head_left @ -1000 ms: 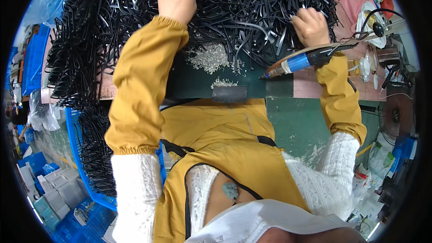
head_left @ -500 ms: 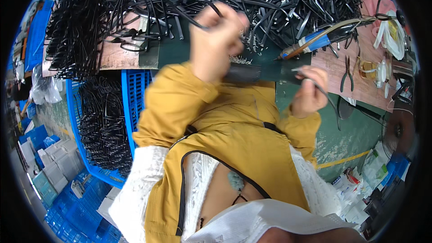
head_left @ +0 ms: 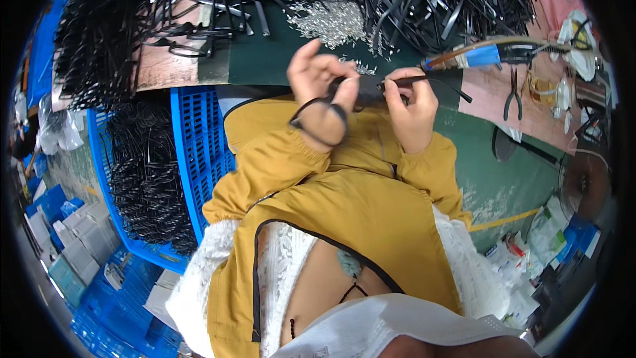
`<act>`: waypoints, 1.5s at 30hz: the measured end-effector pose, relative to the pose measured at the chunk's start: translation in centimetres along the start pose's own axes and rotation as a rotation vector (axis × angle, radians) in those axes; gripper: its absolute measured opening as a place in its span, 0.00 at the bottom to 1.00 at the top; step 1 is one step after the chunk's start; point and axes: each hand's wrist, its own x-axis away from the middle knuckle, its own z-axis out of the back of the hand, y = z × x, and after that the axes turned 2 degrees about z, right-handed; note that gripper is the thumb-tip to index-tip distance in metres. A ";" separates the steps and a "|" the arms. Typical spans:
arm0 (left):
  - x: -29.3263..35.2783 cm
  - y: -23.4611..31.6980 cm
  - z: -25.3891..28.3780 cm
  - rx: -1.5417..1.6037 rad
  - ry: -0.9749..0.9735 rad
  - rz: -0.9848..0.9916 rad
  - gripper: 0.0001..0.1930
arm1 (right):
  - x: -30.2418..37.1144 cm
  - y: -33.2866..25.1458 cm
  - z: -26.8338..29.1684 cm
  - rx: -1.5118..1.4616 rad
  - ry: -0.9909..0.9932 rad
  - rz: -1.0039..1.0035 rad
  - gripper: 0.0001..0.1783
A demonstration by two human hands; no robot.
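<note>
Just in front of the workbench edge, my left hand [head_left: 321,86] is closed on a black eyeglass frame [head_left: 345,122], whose round rim hangs over the wrist. My right hand [head_left: 414,109] pinches a slim black eyeglass temple [head_left: 447,85], its curved tip pointing right. The temple's inner end is close to the frame's edge; whether they touch I cannot tell. Beyond the hands, small silvery screws [head_left: 331,23] lie heaped on the dark green mat [head_left: 265,63]. A large tangle of loose black temples [head_left: 424,0] covers the back of the bench.
To the right lie a blue-bodied powered screwdriver [head_left: 482,56] with a hose and dark pliers [head_left: 512,96]. Stacked black eyeglass frames [head_left: 99,40] stand at the bench's left. Below them, a blue crate [head_left: 189,152] holds more frames. A fan [head_left: 583,182] is at far right.
My left hand has come down from the temple pile toward the bench edge. My right hand has moved left with the temple, which now lies nearly level. The two hands are close together.
</note>
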 end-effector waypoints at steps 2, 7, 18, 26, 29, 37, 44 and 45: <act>1.9 0.0 2.4 -0.057 -0.048 -0.015 0.43 | -0.3 -0.1 -0.5 -0.296 0.042 -0.345 0.08; 4.8 -1.3 6.3 -0.168 -0.187 -0.075 0.56 | -0.7 -0.5 -3.0 -0.316 -0.145 -0.227 0.10; 4.7 -2.5 7.1 -0.275 -0.180 -0.134 0.53 | -0.7 -0.6 -4.2 -0.276 -0.053 -0.187 0.08; 3.7 -0.6 5.5 -0.147 -0.110 -0.059 0.49 | -0.6 -0.9 -3.9 -0.189 -0.140 -0.067 0.10; 2.1 1.6 5.4 0.056 0.050 0.124 0.41 | -1.4 -0.9 -2.2 -0.319 -0.388 -0.108 0.17; -1.1 5.8 9.4 0.151 0.211 0.211 0.20 | -10.0 -4.7 -12.0 0.189 -0.382 0.207 0.28; -2.1 7.6 9.8 0.129 0.234 0.514 0.36 | -8.8 -5.0 -7.4 0.301 -0.519 0.230 0.22; -2.5 7.6 9.5 0.090 0.236 0.596 0.39 | -8.4 -4.9 -5.5 0.397 -0.550 0.213 0.22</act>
